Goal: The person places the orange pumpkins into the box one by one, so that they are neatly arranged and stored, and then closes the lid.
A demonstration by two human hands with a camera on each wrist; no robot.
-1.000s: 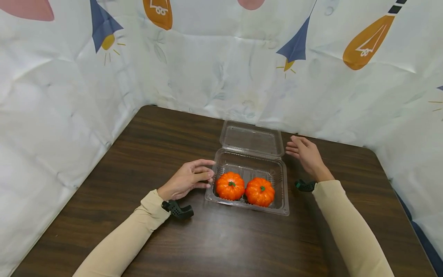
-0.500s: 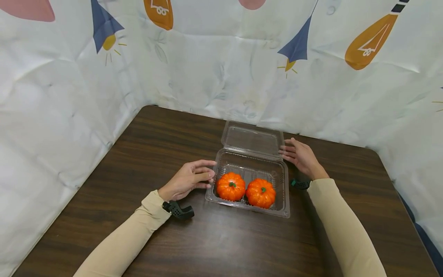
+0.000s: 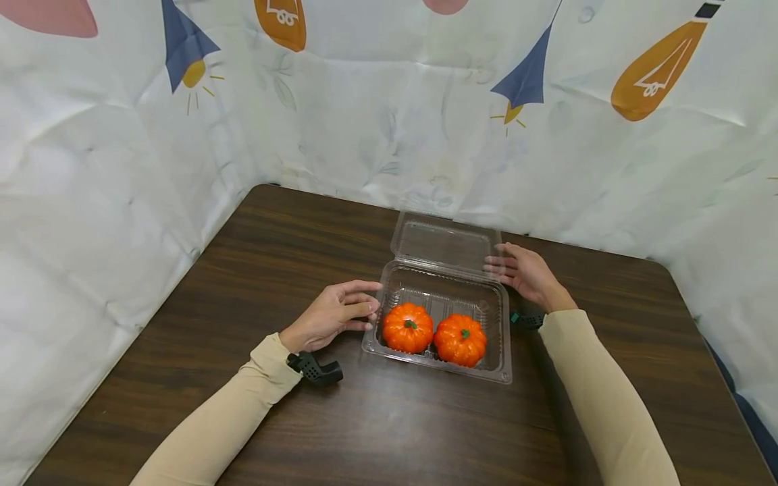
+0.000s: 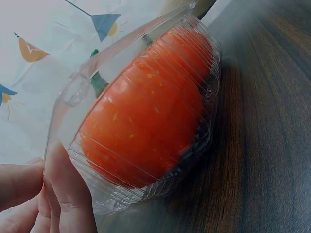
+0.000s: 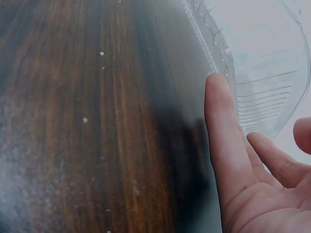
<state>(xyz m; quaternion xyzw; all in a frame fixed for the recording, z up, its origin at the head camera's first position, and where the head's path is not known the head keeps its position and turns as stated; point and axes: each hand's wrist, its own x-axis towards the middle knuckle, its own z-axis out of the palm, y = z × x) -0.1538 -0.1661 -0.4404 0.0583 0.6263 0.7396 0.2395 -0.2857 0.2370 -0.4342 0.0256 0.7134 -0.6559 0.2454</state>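
Note:
A clear plastic clamshell container [image 3: 498, 364] lies on the table with its lid [image 3: 446, 243] folded back. Two orange toy pumpkins [image 3: 408, 328] with green stems sit side by side in the base. At the base's left side, my left hand [image 3: 334, 312] pinches the rim between thumb and fingers, which the left wrist view shows close up, with a pumpkin [image 4: 141, 121] behind the ribbed wall. My right hand [image 3: 529, 273] is at the lid's right edge, fingers extended; their tips show through the clear plastic. In the right wrist view, a straight finger [image 5: 223, 131] lies along the lid's edge.
The dark wood-grain table [image 3: 389, 432] extends around the container. White printed fabric [image 3: 340, 115] hangs along its back and left sides. The lid's far edge lies near the table's back edge. A black strap device [image 3: 316, 370] sits on the left wrist.
My right hand has moved left from beside the lid, so its fingertips now overlap the lid's right edge. My left hand stays at the rim, and the pumpkins have not moved.

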